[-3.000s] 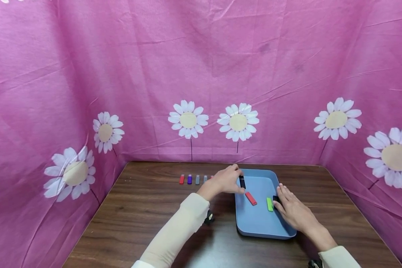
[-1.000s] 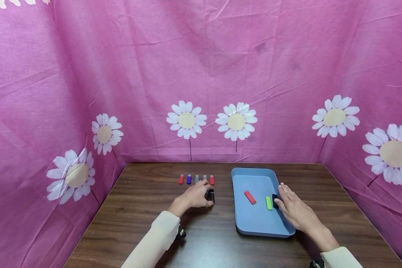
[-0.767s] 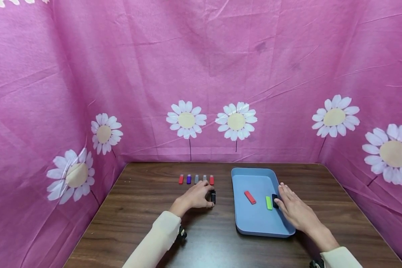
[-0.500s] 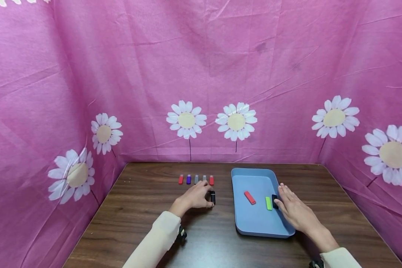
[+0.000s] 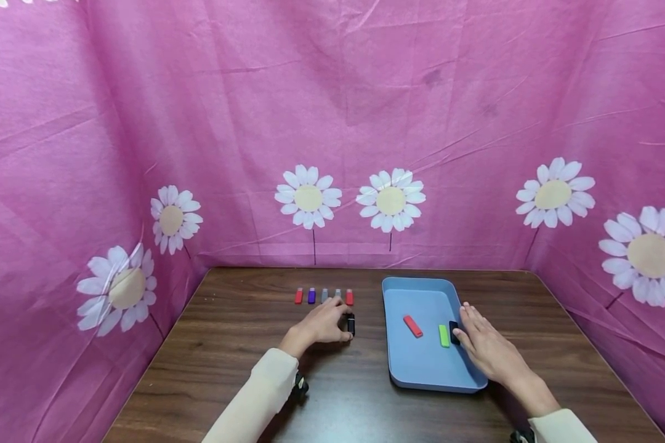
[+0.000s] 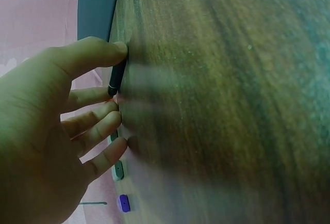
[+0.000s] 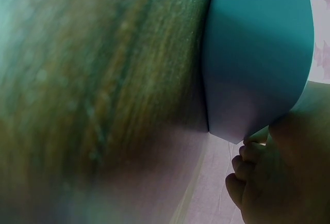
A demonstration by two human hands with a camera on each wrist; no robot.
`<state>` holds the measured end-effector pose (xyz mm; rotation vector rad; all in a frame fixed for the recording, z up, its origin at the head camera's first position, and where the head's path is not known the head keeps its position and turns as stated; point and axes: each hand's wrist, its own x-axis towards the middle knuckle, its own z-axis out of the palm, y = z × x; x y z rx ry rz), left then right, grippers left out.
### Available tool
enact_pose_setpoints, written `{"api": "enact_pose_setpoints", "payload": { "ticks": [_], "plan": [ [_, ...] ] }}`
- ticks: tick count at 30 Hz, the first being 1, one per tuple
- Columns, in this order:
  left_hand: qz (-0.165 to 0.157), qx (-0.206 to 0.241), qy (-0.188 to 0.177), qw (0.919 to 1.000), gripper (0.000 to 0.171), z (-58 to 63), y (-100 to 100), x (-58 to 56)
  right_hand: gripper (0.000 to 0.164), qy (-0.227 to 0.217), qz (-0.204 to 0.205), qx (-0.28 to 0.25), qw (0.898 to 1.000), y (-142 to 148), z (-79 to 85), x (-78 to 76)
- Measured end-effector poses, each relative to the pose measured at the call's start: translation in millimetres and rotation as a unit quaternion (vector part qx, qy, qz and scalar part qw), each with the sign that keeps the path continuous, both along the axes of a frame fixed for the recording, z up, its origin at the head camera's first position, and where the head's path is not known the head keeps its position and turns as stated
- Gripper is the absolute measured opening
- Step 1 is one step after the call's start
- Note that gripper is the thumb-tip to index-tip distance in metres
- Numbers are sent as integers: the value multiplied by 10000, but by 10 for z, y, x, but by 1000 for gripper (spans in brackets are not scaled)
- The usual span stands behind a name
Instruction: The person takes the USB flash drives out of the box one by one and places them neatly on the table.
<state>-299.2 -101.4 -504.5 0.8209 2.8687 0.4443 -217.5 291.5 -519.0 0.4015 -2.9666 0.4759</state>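
Head view: left hand [image 5: 324, 323] pinches black stick [image 5: 351, 325] on near side of row of five sticks [image 5: 311, 296] on table [image 5: 354, 406]. Right hand [image 5: 493, 352], straight-fingered, touches right rim of blue tray [image 5: 421, 368]; inside lie red stick [image 5: 412, 327], green stick [image 5: 444, 336], second black stick [image 5: 453, 333].

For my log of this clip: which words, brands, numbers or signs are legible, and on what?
None can be read in any view.
Black stick in the left hand, row of five sticks, red stick and green stick in the tray: too small to tell.
Blue tray: no lettering visible.
Pink cloth: daisies, no words.
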Motion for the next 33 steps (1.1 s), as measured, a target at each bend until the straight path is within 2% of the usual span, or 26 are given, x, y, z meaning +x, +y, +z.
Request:
{"api": "enact_pose_setpoints", "payload": {
  "ticks": [8, 12, 17, 21, 25, 33],
  "plan": [
    [-16, 52, -88, 9999, 64, 12, -16, -18, 67, 17, -15, -10, 10000, -15, 12, 14],
    [43, 276, -201, 9994, 55, 75, -31, -40, 67, 4, -19, -5, 10000, -10, 9, 6],
    [48, 682, -72, 9976, 38, 221, 22, -89, 67, -2, -32, 8, 10000, -4, 11, 6],
    [40, 919, -4, 9958, 21, 359, 145, -97, 67, -16, -36, 16, 10000, -1, 12, 6],
    [5, 844, 204, 9962, 7, 494, 318, -87, 68, -22, -59, 27, 10000, 1, 11, 0],
    [-380, 724, 347, 9960, 11, 698, 705, -62, 68, -53, -71, 9, 10000, -5, -1, 2]
  ]
}}
